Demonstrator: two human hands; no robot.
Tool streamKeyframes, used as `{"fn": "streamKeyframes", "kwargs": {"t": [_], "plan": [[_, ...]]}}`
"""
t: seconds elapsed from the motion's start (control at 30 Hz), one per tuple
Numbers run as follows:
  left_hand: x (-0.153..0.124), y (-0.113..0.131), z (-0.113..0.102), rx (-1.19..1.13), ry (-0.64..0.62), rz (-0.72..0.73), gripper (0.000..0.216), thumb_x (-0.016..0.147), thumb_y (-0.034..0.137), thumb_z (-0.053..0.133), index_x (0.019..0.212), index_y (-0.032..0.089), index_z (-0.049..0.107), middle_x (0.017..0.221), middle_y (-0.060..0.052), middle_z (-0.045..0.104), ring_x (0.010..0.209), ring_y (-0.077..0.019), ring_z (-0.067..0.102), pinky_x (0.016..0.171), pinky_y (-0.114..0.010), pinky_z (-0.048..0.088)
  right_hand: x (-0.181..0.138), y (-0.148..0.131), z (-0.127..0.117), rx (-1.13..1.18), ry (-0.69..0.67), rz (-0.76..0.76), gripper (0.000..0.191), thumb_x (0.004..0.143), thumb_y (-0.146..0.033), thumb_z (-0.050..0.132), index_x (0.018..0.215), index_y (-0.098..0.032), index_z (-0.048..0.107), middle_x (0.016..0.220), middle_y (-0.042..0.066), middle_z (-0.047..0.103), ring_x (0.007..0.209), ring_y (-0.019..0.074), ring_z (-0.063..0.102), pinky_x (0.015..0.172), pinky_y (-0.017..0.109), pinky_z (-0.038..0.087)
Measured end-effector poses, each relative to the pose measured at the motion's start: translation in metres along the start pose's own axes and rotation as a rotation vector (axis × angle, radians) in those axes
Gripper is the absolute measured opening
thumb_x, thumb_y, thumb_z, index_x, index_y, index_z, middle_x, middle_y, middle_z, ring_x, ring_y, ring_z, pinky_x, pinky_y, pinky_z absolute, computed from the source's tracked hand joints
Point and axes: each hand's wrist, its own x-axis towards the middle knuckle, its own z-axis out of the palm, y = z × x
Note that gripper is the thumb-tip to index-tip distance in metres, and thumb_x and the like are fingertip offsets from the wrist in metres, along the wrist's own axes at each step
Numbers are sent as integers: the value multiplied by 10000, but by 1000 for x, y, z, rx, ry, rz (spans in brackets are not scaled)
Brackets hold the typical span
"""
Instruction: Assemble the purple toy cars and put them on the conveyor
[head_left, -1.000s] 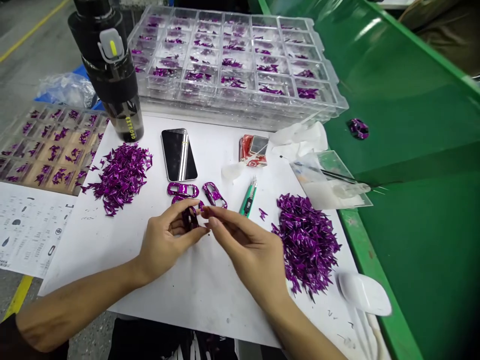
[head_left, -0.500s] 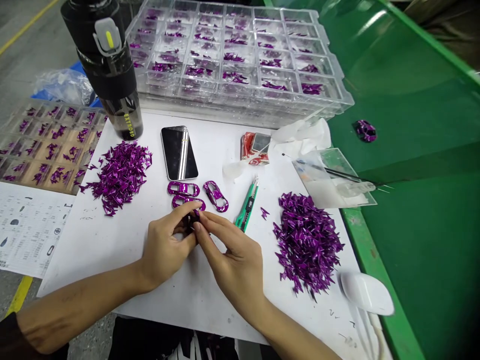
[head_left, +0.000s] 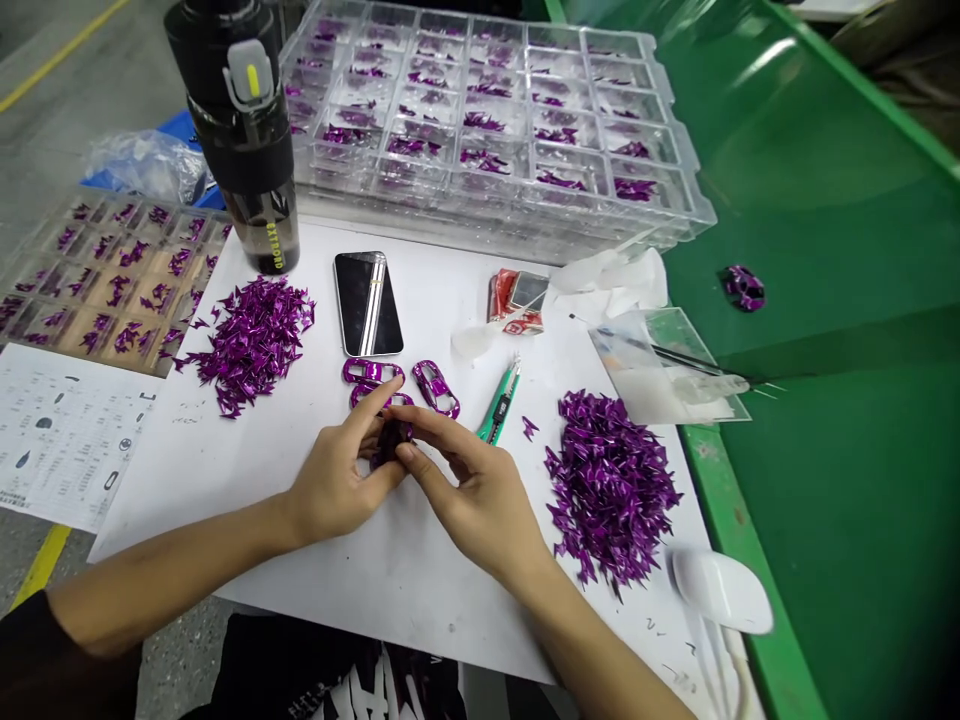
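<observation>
The left hand (head_left: 337,485) and the right hand (head_left: 480,500) meet over the white table (head_left: 390,590). Both are closed with their fingertips on one small purple part (head_left: 388,442) between them, just before the purple shells (head_left: 437,388). Beside these lie a green cutter (head_left: 499,403) and a phone (head_left: 367,302). A pile of purple pieces (head_left: 611,490) lies near the right hand.

Bright overhead light is glaring off the glossy green metal panel (head_left: 810,180); edges are bending, corners are darkening slightly.
</observation>
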Motion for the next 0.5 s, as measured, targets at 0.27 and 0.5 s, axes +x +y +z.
{"fn": "streamKeyframes", "kwargs": {"t": [0.27, 0.5], "plan": [[-14, 2, 3, 125, 19, 162, 803, 841, 182, 704, 1556, 218, 339, 914, -13, 725, 815, -162, 686, 823, -290, 566, -12, -1, -31, 77, -226, -74, 438, 898, -326, 730, 1329, -305, 656, 1318, 46, 703, 1183, 239, 695, 1032, 401, 591], [-25, -8, 8, 318, 23, 693, 766, 897, 165, 659, 1575, 249, 312, 985, -37, 737, 720, -124, 677, 667, -211, 584, -45, -1, -31, 96, -150, -277, 518, 897, -107, 700, 1351, -342, 620, 1351, 25, 682, 1257, 223, 652, 1081, 415, 567]]}}
